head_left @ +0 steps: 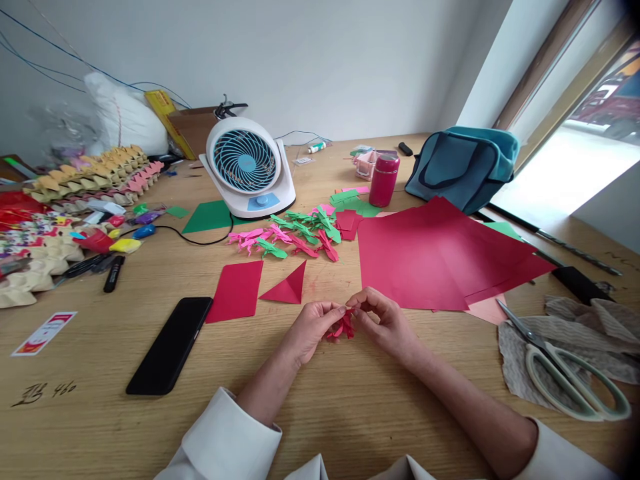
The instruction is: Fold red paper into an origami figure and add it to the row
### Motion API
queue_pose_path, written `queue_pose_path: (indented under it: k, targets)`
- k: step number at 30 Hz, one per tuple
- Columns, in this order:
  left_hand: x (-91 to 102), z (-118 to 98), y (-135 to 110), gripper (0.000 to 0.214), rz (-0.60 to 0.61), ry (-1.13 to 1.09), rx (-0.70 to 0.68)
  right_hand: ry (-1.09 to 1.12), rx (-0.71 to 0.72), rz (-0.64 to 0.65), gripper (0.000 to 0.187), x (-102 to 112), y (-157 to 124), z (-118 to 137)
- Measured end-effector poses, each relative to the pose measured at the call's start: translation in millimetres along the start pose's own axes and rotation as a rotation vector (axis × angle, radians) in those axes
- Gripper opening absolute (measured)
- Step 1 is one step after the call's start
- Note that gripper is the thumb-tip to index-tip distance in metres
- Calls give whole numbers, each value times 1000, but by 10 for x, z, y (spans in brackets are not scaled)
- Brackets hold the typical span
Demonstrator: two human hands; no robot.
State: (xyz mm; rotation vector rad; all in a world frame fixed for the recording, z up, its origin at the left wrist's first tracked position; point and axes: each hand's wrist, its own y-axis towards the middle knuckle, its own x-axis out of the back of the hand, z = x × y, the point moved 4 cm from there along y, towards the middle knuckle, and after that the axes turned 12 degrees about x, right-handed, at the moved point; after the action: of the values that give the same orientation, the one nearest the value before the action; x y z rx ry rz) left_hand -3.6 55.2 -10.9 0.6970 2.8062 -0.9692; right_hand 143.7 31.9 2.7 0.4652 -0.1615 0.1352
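Both of my hands meet over the wooden table (320,413), pinching a small folded red paper piece (344,327) between them. My left hand (313,328) grips its left side with closed fingers. My right hand (383,321) holds the right side, fingers curled round it. Just beyond lie a red paper triangle (287,288) and a red paper rectangle (236,291). A stack of large red paper sheets (435,257) lies to the right. Several finished pink, green and red folded paper figures (290,235) are scattered further back.
A black phone (170,345) lies left of my hands. Scissors (565,363) rest on a cloth at the right. A white desk fan (246,165), a red bottle (383,180) and a blue bag (463,167) stand at the back. Paper crafts and markers crowd the left edge.
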Motion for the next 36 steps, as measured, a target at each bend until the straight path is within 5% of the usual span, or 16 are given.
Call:
queue_pose_path:
  k: [12,36]
  targets:
    - [24,28,20,45,29,-33,54,4,43,4,9,-7,-4,9]
    - [-14,-9,-23,42,18,8,43,134,-99,-9,16,-56,-26,-95]
